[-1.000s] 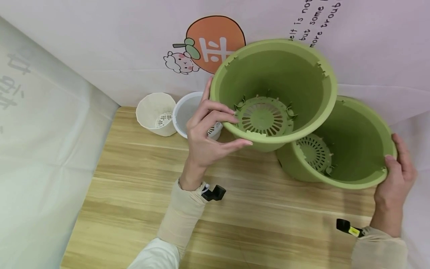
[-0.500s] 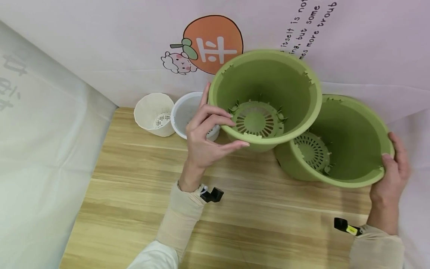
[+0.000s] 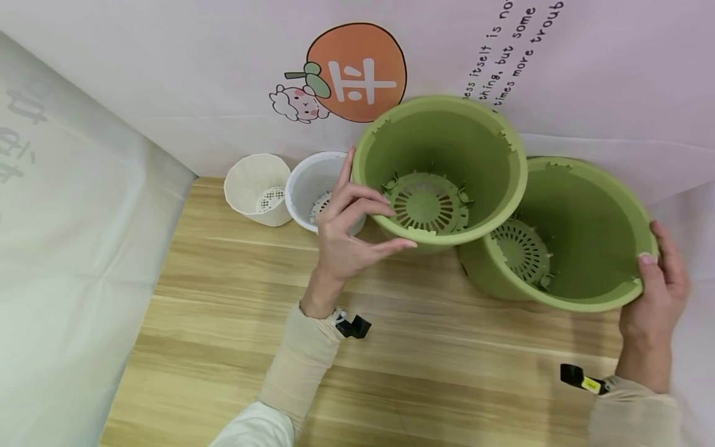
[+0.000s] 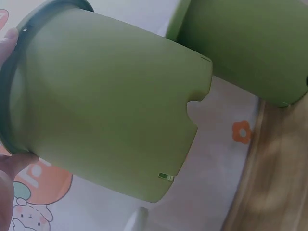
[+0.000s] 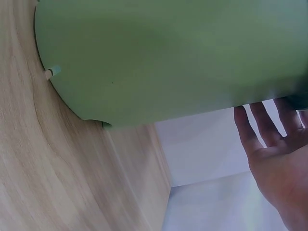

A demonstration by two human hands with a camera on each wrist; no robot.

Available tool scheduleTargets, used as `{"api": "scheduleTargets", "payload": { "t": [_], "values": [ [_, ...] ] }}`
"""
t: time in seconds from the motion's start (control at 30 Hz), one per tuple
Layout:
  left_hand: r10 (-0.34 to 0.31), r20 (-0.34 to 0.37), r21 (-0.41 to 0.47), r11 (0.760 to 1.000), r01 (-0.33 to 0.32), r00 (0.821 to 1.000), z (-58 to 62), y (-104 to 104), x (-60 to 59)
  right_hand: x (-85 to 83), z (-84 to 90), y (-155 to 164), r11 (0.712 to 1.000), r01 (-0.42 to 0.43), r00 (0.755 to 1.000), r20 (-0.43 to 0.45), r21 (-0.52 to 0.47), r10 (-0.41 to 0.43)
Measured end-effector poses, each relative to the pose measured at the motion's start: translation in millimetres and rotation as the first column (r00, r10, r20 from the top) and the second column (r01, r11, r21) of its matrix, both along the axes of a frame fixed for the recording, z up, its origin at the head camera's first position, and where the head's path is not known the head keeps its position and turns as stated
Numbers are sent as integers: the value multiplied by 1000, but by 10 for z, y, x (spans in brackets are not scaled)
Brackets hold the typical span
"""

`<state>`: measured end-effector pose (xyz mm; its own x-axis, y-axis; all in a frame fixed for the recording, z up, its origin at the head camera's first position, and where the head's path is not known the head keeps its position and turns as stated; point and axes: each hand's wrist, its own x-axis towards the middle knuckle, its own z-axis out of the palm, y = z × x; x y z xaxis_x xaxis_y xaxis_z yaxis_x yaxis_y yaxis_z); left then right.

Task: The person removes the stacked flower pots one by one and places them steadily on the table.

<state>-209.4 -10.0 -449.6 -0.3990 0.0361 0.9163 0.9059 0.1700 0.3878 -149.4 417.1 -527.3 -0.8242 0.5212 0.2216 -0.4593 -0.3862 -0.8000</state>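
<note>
Two green plastic pots with slotted bases. My left hand (image 3: 357, 217) grips the rim of the upper green pot (image 3: 441, 167), which is lifted and tilted toward me; its outer wall (image 4: 110, 110) fills the left wrist view. My right hand (image 3: 656, 279) holds the right rim of the second green pot (image 3: 575, 236), thumb over the edge. That pot rests tilted on the wooden table (image 3: 391, 347), its underside (image 5: 168, 53) showing in the right wrist view. The lifted pot overlaps the second pot's left rim.
A cream slotted cup (image 3: 258, 189) and a white slotted cup (image 3: 317, 186) stand at the back left of the table, just behind my left hand. A pale printed cloth (image 3: 167, 74) forms the back wall and the left side.
The lifted green pot has come down and a little away from me, closer to the table and the second pot. My right hand and its pot have hardly moved.
</note>
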Motion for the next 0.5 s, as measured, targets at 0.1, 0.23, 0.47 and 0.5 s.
{"api": "scheduleTargets", "payload": {
  "t": [0.1,0.23,0.47,0.5],
  "values": [
    [3,9,-7,1000,-3,1000,-42,3,1,4,-15,-10,1000,20,1000,-4,-2,-20],
    [-2,23,-8,1000,3,1000,-84,11,2,57,-23,-22,1000,29,999,-18,-11,-29],
    [-38,41,-1,999,38,998,-171,20,14,141,-40,-43,1000,-5,997,-82,-18,3],
    [-42,41,-3,999,42,998,-186,18,15,150,-45,-46,1000,-8,996,-85,-9,7]
  ]
}}
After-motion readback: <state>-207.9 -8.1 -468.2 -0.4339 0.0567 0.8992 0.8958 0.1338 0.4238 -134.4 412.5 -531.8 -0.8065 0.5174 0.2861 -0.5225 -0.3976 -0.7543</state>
